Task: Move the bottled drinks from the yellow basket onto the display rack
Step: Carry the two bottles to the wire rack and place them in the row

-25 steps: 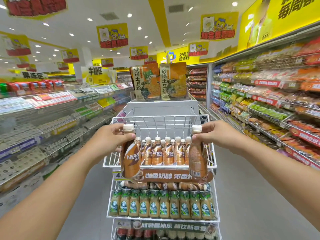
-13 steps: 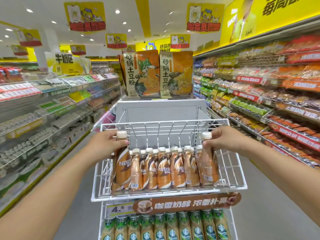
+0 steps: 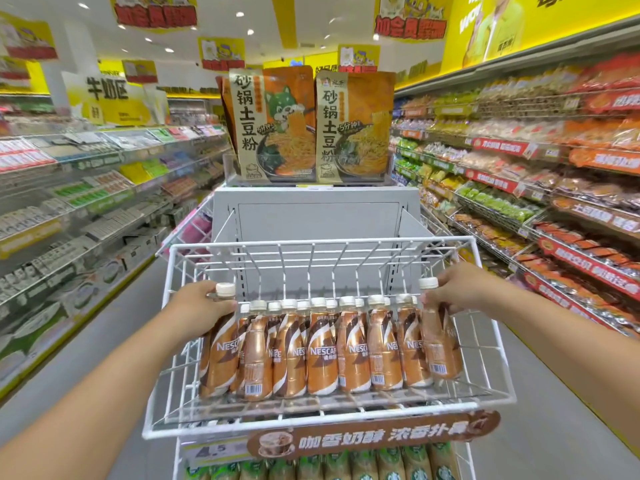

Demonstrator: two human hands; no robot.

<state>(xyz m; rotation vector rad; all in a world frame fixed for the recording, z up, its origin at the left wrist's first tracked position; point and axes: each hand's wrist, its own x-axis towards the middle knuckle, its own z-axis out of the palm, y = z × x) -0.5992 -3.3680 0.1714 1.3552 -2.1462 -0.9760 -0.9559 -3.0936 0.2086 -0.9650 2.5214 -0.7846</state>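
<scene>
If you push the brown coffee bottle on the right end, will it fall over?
Probably. The brown plastic coffee bottle under the right hand is tall, narrow and already leaning, so it looks tippy. It stands on the white wire rack shelf, an uneven footing. The neighbouring bottles might prop it.
</scene>
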